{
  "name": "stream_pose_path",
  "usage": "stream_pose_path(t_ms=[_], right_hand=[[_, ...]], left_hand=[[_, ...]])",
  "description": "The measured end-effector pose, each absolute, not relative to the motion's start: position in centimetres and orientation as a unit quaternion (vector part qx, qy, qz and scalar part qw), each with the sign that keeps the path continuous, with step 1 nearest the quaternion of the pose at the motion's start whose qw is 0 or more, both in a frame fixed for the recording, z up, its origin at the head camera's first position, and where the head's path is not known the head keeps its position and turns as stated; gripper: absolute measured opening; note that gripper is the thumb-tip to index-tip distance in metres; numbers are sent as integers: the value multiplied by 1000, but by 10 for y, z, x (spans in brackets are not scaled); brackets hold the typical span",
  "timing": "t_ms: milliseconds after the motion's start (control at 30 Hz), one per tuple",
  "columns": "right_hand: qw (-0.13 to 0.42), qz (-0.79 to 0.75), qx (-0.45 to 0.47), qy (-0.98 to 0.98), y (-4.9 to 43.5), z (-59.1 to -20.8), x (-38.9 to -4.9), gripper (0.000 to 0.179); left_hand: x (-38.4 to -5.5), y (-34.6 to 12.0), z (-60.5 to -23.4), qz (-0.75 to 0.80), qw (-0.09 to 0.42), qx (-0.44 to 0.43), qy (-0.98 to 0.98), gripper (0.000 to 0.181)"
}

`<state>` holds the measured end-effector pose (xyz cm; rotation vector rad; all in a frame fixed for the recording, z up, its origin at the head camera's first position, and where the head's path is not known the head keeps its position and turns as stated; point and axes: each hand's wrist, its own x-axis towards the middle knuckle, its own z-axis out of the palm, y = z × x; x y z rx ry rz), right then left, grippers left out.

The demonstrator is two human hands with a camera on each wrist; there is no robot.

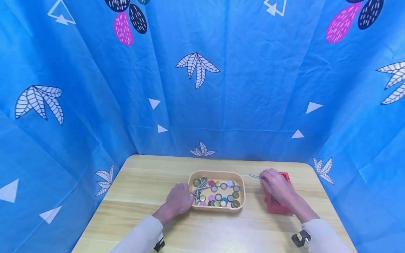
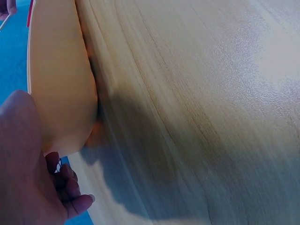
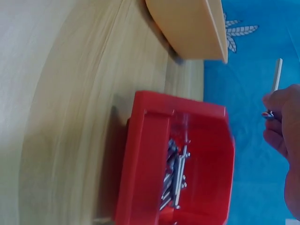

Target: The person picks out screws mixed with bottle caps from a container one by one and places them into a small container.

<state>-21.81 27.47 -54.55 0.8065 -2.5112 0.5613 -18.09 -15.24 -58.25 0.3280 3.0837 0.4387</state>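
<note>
My left hand (image 1: 180, 199) is at the left end of a beige tray (image 1: 218, 209), its thumb (image 2: 21, 105) against the rim and its fingers curled at the end wall. Inside the tray, long metal bolts (image 1: 202, 187) lie in a heap at the left, and coloured bottle caps (image 1: 219, 197) are scattered across the rest. My right hand (image 1: 278, 188) pinches one long metal bolt (image 3: 277, 75) by its headed end, above a red bin (image 3: 145, 168). More silver bolts (image 3: 177, 178) lie in that bin. The hand partly covers the bin in the head view.
The wooden table (image 1: 142, 175) carries the tray in the middle and the red bin to its right. A blue patterned curtain (image 1: 221, 105) stands behind the table and along both sides. Each wrist wears a small black camera (image 1: 300, 238).
</note>
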Motion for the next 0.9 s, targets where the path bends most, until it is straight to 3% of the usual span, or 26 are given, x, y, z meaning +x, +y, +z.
stream_pose_path(t_ms=[367,733,900], right_hand=[[262,199,262,-907,285,-554,-213,18],[238,175,201,-934,296,-559,-210,12],[201,175,164,-950,299,-559,-206,14]], left_hand=[[-181,-153,-584,132,0,109,985,31],[-181,-153,-583,134,9,101,986,33],[-180,-152,-583,136,5,105,985,30]])
